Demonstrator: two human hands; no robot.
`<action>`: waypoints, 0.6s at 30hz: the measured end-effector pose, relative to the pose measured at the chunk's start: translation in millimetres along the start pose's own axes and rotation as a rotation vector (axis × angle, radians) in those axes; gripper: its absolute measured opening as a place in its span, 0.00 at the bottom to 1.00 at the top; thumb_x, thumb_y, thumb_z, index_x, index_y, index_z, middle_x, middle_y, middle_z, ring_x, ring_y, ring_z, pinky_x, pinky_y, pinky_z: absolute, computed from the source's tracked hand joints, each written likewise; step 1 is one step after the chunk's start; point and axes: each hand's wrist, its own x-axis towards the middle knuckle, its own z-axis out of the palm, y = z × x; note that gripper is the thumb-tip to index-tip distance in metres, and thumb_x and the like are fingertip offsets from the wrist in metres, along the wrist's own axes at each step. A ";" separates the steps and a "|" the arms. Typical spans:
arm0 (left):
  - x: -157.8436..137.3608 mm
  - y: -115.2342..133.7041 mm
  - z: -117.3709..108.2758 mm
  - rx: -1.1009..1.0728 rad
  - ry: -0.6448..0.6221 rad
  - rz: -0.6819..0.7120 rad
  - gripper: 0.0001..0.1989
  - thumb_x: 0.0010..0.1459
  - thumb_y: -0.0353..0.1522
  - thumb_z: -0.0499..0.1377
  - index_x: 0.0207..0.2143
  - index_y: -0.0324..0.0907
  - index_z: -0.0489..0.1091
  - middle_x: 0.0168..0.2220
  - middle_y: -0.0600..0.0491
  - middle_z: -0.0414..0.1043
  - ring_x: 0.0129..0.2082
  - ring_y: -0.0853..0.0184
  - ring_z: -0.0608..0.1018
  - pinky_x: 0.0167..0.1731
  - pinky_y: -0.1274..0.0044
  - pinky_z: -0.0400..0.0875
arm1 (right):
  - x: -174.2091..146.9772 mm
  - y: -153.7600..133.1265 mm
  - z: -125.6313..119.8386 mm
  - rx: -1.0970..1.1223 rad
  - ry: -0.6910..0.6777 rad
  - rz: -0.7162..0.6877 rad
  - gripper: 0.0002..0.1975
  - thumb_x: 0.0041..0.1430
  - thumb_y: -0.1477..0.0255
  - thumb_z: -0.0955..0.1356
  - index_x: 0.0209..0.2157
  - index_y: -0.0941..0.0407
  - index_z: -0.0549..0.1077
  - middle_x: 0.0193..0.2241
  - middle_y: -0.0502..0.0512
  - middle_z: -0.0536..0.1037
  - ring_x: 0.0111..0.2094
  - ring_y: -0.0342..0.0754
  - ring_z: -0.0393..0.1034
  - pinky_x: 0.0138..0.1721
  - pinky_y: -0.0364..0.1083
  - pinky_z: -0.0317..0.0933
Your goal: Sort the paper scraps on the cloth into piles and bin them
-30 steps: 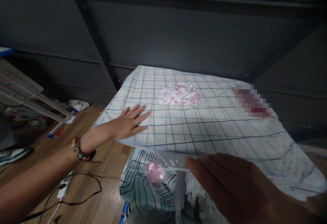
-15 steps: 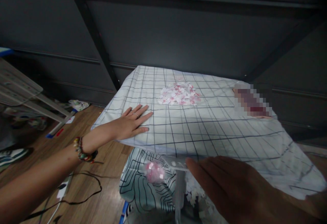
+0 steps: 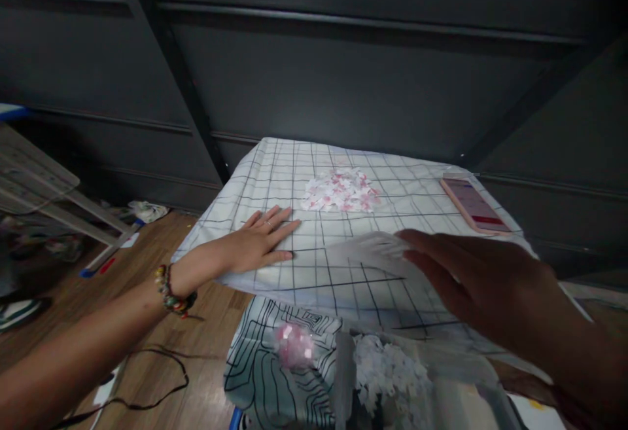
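Note:
My left hand (image 3: 260, 240) lies flat on the checked tablecloth (image 3: 275, 161), fingers spread, a ring on one finger. Just beyond it is a pile of small white and pink pieces (image 3: 341, 191), like paper scraps. Over the cloth, my right hand (image 3: 481, 279) pinches a translucent plastic piece (image 3: 366, 250); motion blurs it, so its exact kind is unclear. Below the table's near edge stands a clear plastic box (image 3: 466, 358) with a heap of white pieces (image 3: 387, 371) inside. Left of the box, a pink bundle (image 3: 294, 346) rests on teal patterned fabric (image 3: 255, 364).
A phone (image 3: 475, 204) lies at the table's right side. Dark panels (image 3: 314, 76) rise behind the table. Black cable (image 3: 167, 394) loops over the wooden floor at lower left, near a pale metal frame (image 3: 93, 214).
My right hand has risen from above the box to over the table, carrying the plastic piece forward. The box and its white contents show more fully. My left hand stays flat.

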 end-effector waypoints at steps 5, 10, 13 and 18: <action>32.2 -3.6 -16.2 -0.048 0.036 -0.043 0.38 0.62 0.52 0.39 0.65 0.40 0.34 0.66 0.42 0.25 0.65 0.51 0.34 0.60 0.57 0.39 | 9.5 53.5 24.0 -0.154 -0.004 0.068 0.11 0.62 0.75 0.58 0.39 0.59 0.71 0.27 0.54 0.79 0.24 0.46 0.72 0.24 0.44 0.60; 71.3 -10.7 -28.4 -0.107 0.068 -0.059 0.42 0.59 0.56 0.39 0.65 0.40 0.32 0.66 0.44 0.24 0.64 0.50 0.33 0.60 0.57 0.38 | 15.2 90.2 50.3 -0.166 -0.093 0.083 0.13 0.60 0.76 0.59 0.40 0.58 0.73 0.31 0.55 0.79 0.29 0.47 0.73 0.28 0.44 0.61; 91.0 -14.2 -33.4 -0.108 0.045 -0.064 0.46 0.56 0.57 0.43 0.65 0.38 0.31 0.66 0.42 0.24 0.64 0.48 0.33 0.60 0.56 0.37 | 16.8 100.8 62.0 -0.148 -0.056 0.040 0.14 0.58 0.79 0.59 0.40 0.57 0.73 0.29 0.53 0.79 0.28 0.45 0.71 0.29 0.43 0.60; 112.4 -27.9 -38.2 -0.167 0.124 -0.064 0.45 0.57 0.57 0.40 0.65 0.36 0.32 0.66 0.39 0.27 0.64 0.49 0.34 0.60 0.58 0.41 | 17.6 103.2 72.0 -0.158 -0.025 -0.002 0.17 0.53 0.84 0.60 0.40 0.56 0.73 0.26 0.50 0.77 0.26 0.43 0.69 0.30 0.43 0.58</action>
